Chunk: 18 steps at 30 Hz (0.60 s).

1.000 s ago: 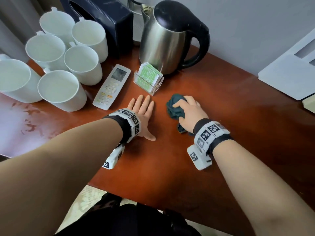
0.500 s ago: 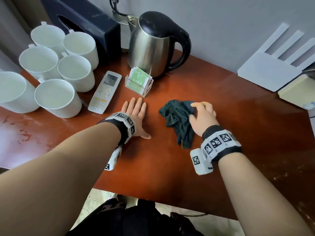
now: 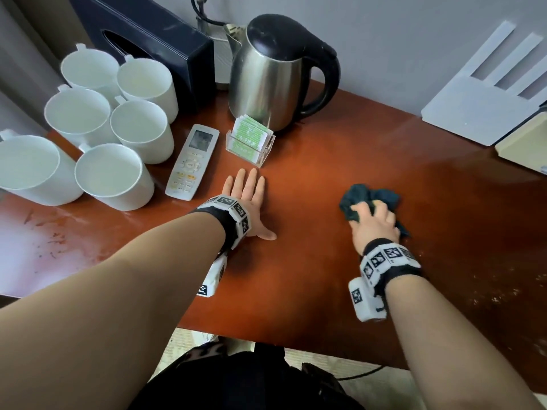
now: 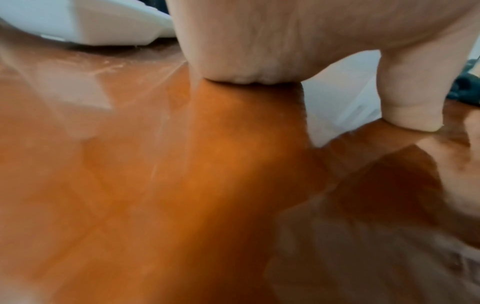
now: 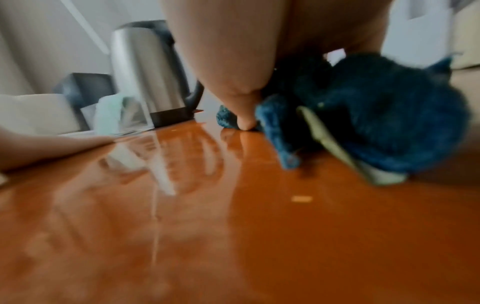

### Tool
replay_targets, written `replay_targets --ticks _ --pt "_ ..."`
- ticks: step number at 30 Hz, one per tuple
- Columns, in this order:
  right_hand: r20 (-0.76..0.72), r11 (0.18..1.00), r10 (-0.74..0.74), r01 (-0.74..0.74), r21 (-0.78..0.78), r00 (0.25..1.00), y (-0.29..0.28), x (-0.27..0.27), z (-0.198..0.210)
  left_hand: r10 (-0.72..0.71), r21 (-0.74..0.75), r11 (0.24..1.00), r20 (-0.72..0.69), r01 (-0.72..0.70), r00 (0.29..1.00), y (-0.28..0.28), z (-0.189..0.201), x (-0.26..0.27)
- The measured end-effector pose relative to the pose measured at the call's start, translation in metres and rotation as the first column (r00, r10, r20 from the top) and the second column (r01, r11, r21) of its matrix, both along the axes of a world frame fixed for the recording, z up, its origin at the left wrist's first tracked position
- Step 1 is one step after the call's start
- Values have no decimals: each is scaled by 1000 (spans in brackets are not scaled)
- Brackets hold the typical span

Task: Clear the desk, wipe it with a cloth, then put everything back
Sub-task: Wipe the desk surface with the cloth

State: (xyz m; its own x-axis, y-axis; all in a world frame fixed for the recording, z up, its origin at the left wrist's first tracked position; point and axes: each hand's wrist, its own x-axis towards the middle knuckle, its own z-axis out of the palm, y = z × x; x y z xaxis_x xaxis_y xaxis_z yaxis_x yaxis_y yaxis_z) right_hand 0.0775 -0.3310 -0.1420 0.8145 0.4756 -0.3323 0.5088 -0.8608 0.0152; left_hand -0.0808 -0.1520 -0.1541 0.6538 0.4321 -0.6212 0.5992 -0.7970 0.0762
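Observation:
My right hand (image 3: 373, 218) grips a crumpled dark blue cloth (image 3: 358, 196) and presses it onto the reddish-brown desk (image 3: 310, 276), right of centre. The right wrist view shows the cloth (image 5: 376, 115) bunched under my palm, the thumb tip touching the desk. My left hand (image 3: 247, 196) lies flat on the desk with straight fingers, just below a clear holder of green tea packets (image 3: 250, 142). A white remote (image 3: 194, 161) lies left of that hand. A steel kettle (image 3: 266, 75) with a black handle stands at the back.
Several white mugs (image 3: 109, 173) crowd the desk's left side. A dark tissue box (image 3: 154, 39) stands at the back left. A white router (image 3: 485, 93) leans on the wall at the right, with a beige pad (image 3: 524, 146) beside it. The right front carries white specks.
My right hand has slid the cloth to the right across the desk, away from the left hand, and bunched it tighter. The left hand has stayed flat in place.

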Motion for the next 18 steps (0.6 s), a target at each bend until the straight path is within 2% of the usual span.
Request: replay_targets --ticks 2,4,7,9,10,15,18 --pt "-26 997 -80 80 11 997 -7 8 5 -4 10 1000 0 4 1000 0 0 0" --pt "-58 992 -83 88 88 995 0 9 12 -9 10 1000 -5 9 1000 1 0 0" --pt "-52 960 146 -129 249 988 29 -9 15 -1 10 1000 -11 1 1000 1 1 1" --pt "-69 942 265 -243 233 962 45 -27 9 -4 13 1000 -10 4 1000 0 1 1" --pt "-74 943 278 -258 210 958 47 -32 4 -3 14 1000 -10 3 1000 0 1 1" --pt "-79 966 202 -185 182 976 18 -3 -4 7 22 1000 -24 -6 1000 -2 3 2" --pt "-68 988 45 -34 152 997 -18 29 6 36 20 999 -37 -35 999 -3 6 4"
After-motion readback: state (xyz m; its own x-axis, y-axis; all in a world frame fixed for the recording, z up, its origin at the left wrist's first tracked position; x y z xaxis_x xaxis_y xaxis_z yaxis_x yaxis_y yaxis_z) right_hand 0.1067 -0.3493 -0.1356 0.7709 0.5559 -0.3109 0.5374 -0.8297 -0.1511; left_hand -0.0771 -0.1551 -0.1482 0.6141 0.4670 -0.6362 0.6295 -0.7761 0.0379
